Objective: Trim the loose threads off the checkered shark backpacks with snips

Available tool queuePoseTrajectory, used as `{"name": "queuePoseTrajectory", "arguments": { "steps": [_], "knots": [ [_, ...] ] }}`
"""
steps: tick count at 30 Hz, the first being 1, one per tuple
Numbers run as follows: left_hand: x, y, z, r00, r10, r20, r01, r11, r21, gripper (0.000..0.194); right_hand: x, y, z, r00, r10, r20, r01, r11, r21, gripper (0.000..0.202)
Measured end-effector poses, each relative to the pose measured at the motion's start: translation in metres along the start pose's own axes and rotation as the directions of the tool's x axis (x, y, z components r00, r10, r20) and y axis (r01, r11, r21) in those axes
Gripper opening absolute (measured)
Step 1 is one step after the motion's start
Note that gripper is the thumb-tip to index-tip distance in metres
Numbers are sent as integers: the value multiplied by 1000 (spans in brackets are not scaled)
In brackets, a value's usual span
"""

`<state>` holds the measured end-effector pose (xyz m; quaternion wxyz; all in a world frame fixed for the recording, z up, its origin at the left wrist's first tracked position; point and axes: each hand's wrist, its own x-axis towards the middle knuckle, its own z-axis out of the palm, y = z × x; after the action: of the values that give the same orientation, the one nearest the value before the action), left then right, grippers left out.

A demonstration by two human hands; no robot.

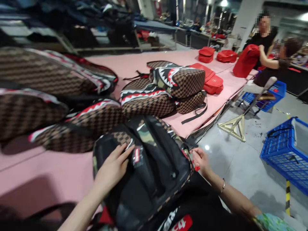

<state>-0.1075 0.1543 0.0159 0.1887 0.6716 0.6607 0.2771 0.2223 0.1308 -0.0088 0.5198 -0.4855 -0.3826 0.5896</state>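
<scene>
Broad pink surface (60,173) piled with checkered shark-mouth backpacks (166,93), red bags (213,84) farther back, blue crate (284,154) on the floor to the right. At the near edge, black-backed backpack (149,166) lying back-up, partly overhanging. Left hand (112,170) flat on its back panel, fingers spread apart; right hand (201,160) at its right edge, fingers pinched together on a small red tab (196,167).

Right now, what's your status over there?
Left hand flat on black backpack. Right hand pinching its edge. Checkered backpacks piled behind.
</scene>
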Motion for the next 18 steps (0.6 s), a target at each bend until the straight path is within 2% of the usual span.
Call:
{"name": "queuePoseTrajectory", "arguments": {
  "steps": [3,7,8,10,12,13,16,18],
  "knots": [
    [-34,10,21,986,-163,-18,158,972,-175,52,-5,-10,4,997,-25,73,30,997,-65,39],
    [-80,35,40,933,-357,42,333,816,-473,74,-19,-21,16,970,-145,197,198,937,-287,25],
    [-90,44,42,914,-398,79,372,742,-558,78,-22,-25,20,957,-152,246,234,906,-352,22],
    [-105,62,46,859,-486,160,438,539,-720,82,-27,-31,29,930,-106,351,270,846,-459,22],
    [-114,78,50,801,-567,192,443,345,-827,81,-31,-36,37,905,-14,425,256,815,-519,24],
    [-118,85,51,779,-602,177,424,298,-855,78,-32,-37,42,897,30,442,237,811,-535,27],
    [-125,94,55,762,-644,71,357,326,-876,63,-32,-33,56,889,128,440,141,837,-528,37],
    [-127,94,56,778,-627,44,338,357,-871,57,-31,-26,67,873,178,453,70,875,-479,45]
  ]
}}
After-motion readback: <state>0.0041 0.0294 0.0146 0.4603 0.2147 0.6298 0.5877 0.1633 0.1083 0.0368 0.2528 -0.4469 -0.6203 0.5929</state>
